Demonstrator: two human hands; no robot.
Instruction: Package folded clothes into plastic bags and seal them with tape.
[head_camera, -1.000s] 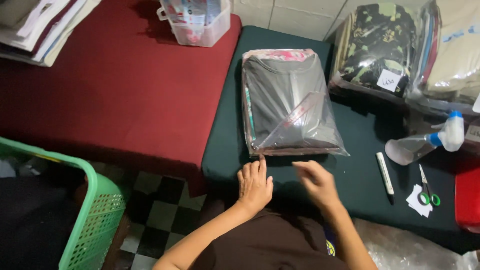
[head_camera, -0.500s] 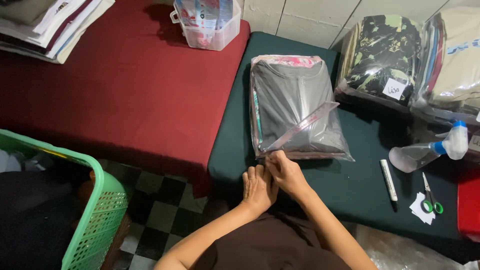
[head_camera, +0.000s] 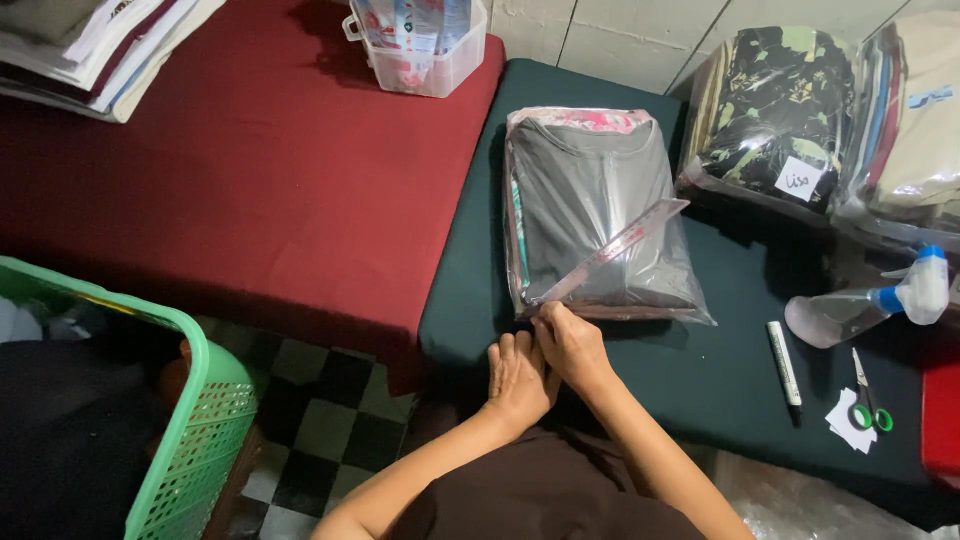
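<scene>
Both hands sit low-centre of frame, pressed together at the near edge of a clear plastic bag of folded clothes (head_camera: 600, 215). Right hand (head_camera: 568, 345) has fingers curled down on the bag's lower-left corner, pinching the plastic edge & the near end of a clear ruler (head_camera: 612, 250) that lies diagonally across the bag, running up twd centre-right. Left hand (head_camera: 517, 375) lies flat, fingers together & open, palm on the dark green counter (head_camera: 690, 380) just left of the right hand, touching it, fingertips at the bag's edge. Bag holds a grey garment on top w/ smth pink showing at its far end; it lies flat on the green counter, centre of frame. To the right: a spray bottle (head_camera: 865, 305) w/ blue collar lying on its side, a white marker (head_camera: 783, 362) below it, green-handled scissors (head_camera: 868, 405) on a scrap of white paper at lower right. Upper right, more bagged clothes (head_camera: 775, 110), one camo-patterned w/ a small white label. Left of the green counter, a red-covered counter (head_camera: 250, 170) w/ a clear plastic box (head_camera: 420, 45) at top centre & a stack of papers upper left. Green plastic basket (head_camera: 190, 430) at lower left over checkered floor.
</scene>
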